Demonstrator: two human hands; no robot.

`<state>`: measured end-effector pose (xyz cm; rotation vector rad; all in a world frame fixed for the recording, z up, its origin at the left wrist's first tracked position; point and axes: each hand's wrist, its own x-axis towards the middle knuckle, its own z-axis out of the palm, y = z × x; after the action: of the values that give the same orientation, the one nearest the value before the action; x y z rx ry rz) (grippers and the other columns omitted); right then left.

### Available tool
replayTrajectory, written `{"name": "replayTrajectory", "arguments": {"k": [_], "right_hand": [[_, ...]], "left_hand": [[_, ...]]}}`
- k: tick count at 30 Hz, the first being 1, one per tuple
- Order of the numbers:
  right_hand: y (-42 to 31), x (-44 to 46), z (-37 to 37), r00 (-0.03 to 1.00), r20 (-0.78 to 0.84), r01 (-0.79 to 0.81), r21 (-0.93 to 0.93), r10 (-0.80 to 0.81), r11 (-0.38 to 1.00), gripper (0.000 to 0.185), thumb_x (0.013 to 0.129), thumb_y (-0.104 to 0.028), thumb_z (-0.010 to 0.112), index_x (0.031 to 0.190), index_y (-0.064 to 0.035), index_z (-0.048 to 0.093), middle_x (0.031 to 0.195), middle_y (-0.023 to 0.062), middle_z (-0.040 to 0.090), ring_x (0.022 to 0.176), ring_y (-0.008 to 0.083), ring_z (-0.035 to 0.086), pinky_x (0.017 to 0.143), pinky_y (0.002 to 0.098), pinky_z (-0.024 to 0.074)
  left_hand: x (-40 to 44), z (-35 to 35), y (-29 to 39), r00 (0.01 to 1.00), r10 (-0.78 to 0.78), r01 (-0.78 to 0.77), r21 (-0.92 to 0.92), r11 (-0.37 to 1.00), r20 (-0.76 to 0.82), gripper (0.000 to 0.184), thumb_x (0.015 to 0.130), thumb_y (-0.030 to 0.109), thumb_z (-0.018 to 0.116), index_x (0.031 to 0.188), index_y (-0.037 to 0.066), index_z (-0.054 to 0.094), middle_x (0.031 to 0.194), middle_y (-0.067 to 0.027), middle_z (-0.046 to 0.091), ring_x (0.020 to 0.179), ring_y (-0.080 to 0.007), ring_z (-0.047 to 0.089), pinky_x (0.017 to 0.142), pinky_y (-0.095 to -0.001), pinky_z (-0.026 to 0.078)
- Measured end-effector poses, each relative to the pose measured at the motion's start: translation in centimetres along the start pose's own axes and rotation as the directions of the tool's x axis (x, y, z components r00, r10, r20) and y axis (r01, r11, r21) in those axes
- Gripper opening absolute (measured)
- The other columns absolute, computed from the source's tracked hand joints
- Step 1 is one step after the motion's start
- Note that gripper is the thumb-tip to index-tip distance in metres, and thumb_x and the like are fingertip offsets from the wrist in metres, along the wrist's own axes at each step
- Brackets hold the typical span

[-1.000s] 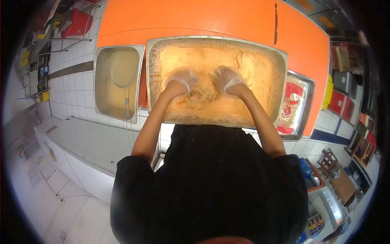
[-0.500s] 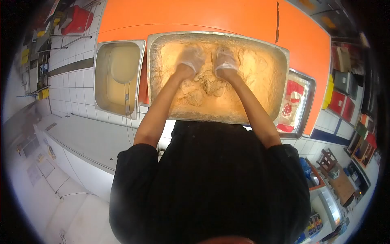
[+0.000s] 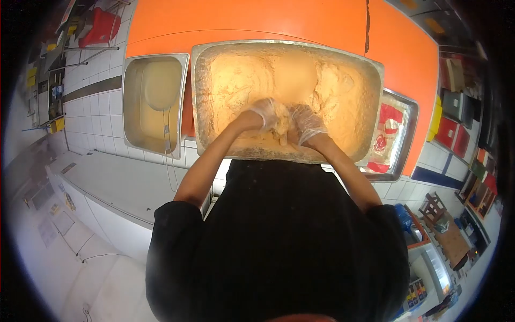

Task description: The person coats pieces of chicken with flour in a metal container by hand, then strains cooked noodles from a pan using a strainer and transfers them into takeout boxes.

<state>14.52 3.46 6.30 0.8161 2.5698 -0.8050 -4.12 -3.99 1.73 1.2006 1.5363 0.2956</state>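
At the orange counter [image 3: 214, 19], forearms [image 3: 214, 152] slant inward, left hand [image 3: 261, 114] and right hand [image 3: 308, 124] curled round a clump [image 3: 281, 122].

Mixture [image 3: 234, 80] in middle pan [image 3: 374, 107], on worktop [image 3: 225, 20]. Left: side pan [image 3: 129, 104], strainer [image 3: 161, 88] inside. Right, just beside: tray [image 3: 412, 126], packet [image 3: 384, 140] in it.

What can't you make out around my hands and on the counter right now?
All in the head view:
- Left hand: fingertips hidden by the floury clump and blur.
- Right hand: exact grip unclear; fingers bunched in the crinkled clear glove.
- Clump: sides covered by both hands, so its full shape and contents are unclear.
- Red-and-white packet: print too small to read.
- Strainer: mesh too blurred to make out.
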Motion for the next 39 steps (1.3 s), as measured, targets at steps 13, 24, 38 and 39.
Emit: {"name": "replayTrajectory", "arguments": {"k": [13, 24, 38, 39], "right_hand": [[-1.6, 1.6, -1.6, 0.987, 0.11, -0.12, 0.0, 0.119, 0.993, 0.046, 0.084, -0.018, 0.056, 0.129, -0.0092, 0.049, 0.127, 0.0255, 0.049, 0.109, 0.0389, 0.055, 0.082, 0.0431, 0.0516], [-1.2, 1.1, 2.0, 0.99, -0.001, 0.142, -0.119, -0.143, 0.983, 0.039, 0.084, -0.014, 0.054, 0.123, -0.0106, 0.054, 0.131, 0.0205, 0.048, 0.109, 0.0326, 0.057, 0.075, 0.0401, 0.0539], [-0.8, -0.6, -4.4, 0.906, -0.249, -0.287, 0.233, 0.343, 0.929, 0.064, 0.093, -0.053, 0.044, 0.122, 0.0037, 0.053, 0.115, 0.0262, 0.06, 0.109, 0.0409, 0.056, 0.097, 0.044, 0.0432], [-1.1, -1.3, -5.8, 0.923, 0.164, -0.366, 0.09, 0.349, 0.926, 0.048, 0.096, -0.041, 0.04, 0.112, 0.0007, 0.058, 0.102, 0.0246, 0.064, 0.095, 0.04, 0.061, 0.085, 0.0476, 0.0479]], "left_hand": [[-5.9, -7.1, 6.2, 0.955, -0.139, 0.24, 0.409, 0.88, -0.261, 0.036, 0.087, 0.025, 0.05, 0.105, -0.004, 0.06, 0.106, -0.0259, 0.062, 0.101, -0.0375, 0.061, 0.088, -0.0429, 0.048], [-5.3, 0.7, 2.2, 0.984, -0.174, 0.179, 0.394, 0.901, -0.05, 0.029, 0.08, 0.021, 0.055, 0.091, -0.004, 0.064, 0.09, -0.028, 0.064, 0.088, -0.0404, 0.064, 0.076, -0.0449, 0.051], [-6.1, -6.2, 3.5, 0.909, 0.179, 0.068, 0.556, 0.829, -0.378, 0.036, 0.086, 0.027, 0.055, 0.109, -0.001, 0.058, 0.107, -0.0203, 0.063, 0.103, -0.0367, 0.059, 0.089, -0.0441, 0.047], [-4.0, -4.0, -1.3, 0.813, 0.364, -0.015, 0.608, 0.794, -0.454, 0.039, 0.088, 0.03, 0.053, 0.114, 0.002, 0.058, 0.113, -0.0186, 0.062, 0.106, -0.0336, 0.057, 0.092, -0.0423, 0.046]]}}
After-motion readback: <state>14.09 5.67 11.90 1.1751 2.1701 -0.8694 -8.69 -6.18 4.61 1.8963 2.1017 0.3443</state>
